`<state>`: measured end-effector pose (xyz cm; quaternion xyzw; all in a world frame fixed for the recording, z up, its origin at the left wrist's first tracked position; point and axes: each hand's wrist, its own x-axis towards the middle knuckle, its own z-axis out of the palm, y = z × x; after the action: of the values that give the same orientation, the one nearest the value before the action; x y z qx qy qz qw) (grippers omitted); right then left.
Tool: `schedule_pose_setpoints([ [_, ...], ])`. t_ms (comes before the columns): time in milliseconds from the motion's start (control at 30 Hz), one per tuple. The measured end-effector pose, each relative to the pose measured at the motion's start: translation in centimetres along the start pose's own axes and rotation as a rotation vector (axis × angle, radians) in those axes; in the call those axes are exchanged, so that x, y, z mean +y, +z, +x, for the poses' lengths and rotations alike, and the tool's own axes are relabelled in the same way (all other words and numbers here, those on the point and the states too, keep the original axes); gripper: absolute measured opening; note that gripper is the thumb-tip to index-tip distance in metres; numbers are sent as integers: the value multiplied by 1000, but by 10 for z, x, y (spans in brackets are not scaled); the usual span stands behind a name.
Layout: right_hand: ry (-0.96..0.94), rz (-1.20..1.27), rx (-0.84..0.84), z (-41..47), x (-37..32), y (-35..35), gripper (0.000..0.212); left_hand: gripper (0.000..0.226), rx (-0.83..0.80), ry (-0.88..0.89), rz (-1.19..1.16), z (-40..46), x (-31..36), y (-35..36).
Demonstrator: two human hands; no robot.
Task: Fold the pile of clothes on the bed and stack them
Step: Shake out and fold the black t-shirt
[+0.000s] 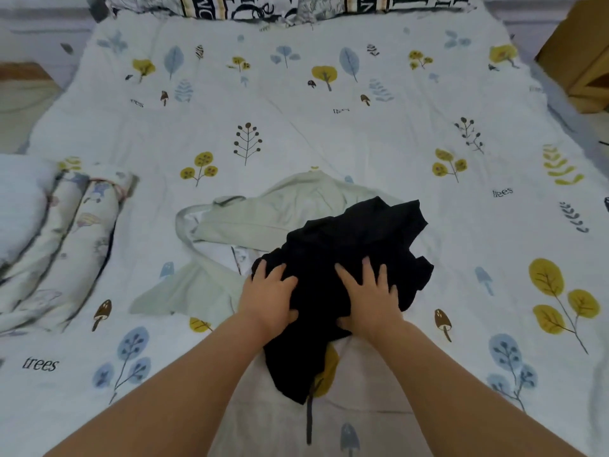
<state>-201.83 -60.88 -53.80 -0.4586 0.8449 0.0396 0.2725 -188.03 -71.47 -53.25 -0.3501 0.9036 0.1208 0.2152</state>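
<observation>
The left hand [268, 293] is gripping the black garment's [356, 245] edge, fingers curled; the right hand [369, 296] is pressing flat on it, fingers spread.

We've got both hands on a crumpled black garment [349, 255] on the bed [329, 133]. Our left hand [268, 293] grips its left edge, fingers curled into the cloth, and our right hand [369, 296] lies spread on top. A pale green garment [250, 219] lies partly under it, and a rolled printed quilt [62, 239] is off to the left.
</observation>
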Motion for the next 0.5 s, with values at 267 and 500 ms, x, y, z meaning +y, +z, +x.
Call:
schedule_pose_setpoints([
  [267,-70,82,27,-28,4,4,32,27,-95,-66,-510,-36,10,-6],
  [500,-24,400,77,-83,-5,-36,28,36,79,-229,-895,-96,8,-66],
])
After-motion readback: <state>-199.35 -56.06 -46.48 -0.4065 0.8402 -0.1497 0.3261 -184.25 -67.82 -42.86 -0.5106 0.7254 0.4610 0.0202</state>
